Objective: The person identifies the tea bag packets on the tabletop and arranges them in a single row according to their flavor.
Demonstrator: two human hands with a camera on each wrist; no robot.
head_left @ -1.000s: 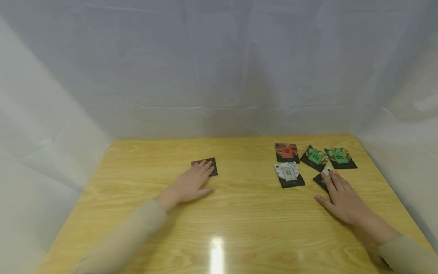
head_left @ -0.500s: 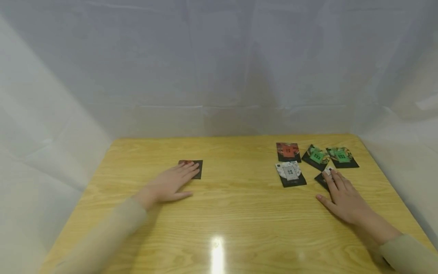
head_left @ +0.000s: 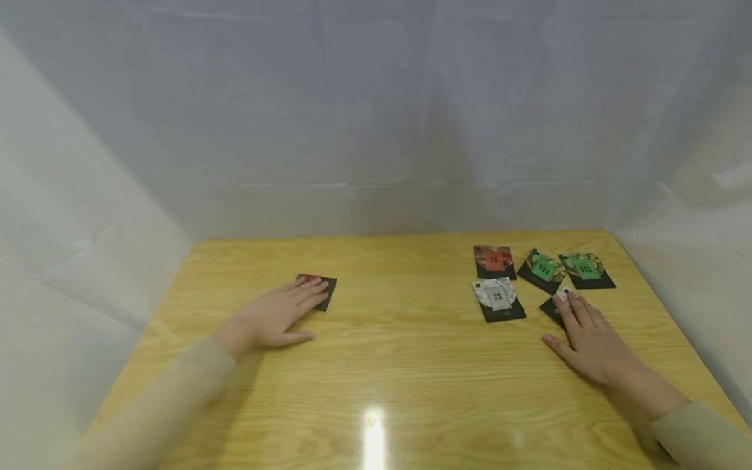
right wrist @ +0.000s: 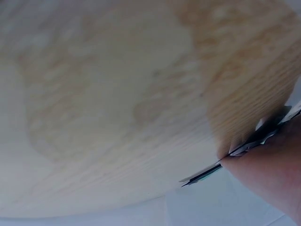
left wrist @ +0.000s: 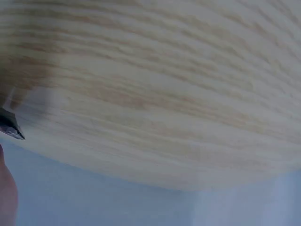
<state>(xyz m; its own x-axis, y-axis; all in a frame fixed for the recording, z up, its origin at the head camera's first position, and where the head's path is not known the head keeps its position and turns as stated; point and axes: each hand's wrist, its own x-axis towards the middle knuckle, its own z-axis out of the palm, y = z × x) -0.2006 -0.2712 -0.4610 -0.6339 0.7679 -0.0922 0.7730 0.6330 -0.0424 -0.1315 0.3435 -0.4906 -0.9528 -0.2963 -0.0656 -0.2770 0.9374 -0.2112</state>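
Observation:
My left hand [head_left: 276, 316] lies with straight fingers on a black and red packet [head_left: 326, 299] at the left of the table, hiding most of it. In the left wrist view a dark corner of that packet [left wrist: 10, 126] shows at the left edge. On the right, the straight fingers of my right hand [head_left: 593, 343] rest on a black and white packet [head_left: 551, 309], largely covered. Another black and white packet [head_left: 499, 300] lies to the left of it. Behind are a red packet [head_left: 495, 261] and two green packets, one tilted [head_left: 543, 269] and one farther right [head_left: 586, 270].
The wooden table [head_left: 405, 365] has a bright reflection near its front. Pale sheeting [head_left: 376, 130] hangs behind it and down both sides. The tilted green packet sits close against its neighbours.
My left hand has slid to the left across the table, and the red packet has moved with it, turning slightly. My right hand stays on its packet.

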